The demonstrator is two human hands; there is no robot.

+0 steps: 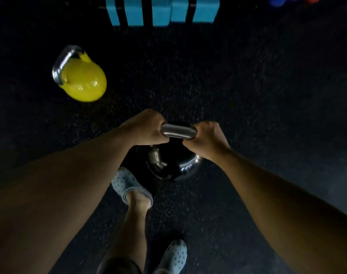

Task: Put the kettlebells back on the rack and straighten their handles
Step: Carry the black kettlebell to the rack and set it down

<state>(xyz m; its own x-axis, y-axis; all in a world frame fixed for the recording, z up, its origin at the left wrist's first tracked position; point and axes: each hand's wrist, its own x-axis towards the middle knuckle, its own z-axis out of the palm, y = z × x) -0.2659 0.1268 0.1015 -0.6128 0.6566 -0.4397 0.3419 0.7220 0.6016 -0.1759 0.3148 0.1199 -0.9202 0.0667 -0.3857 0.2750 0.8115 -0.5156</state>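
A black kettlebell [174, 165] with a bare steel handle hangs in front of my legs, in the middle of the view. My left hand [144, 128] grips the left end of that handle and my right hand [205, 138] grips the right end, both closed tight. A yellow kettlebell [82, 80] with a steel handle lies tilted on the dark floor to the upper left, apart from both hands. No rack shows clearly; the picture is dim and blurred.
Blue blocks [162, 10] with dark straps stand at the top centre. Blurred blue and orange shapes [295, 1] sit at the top right corner. My feet in pale perforated clogs [129, 184] stand just below the black kettlebell on the speckled dark floor [247, 86].
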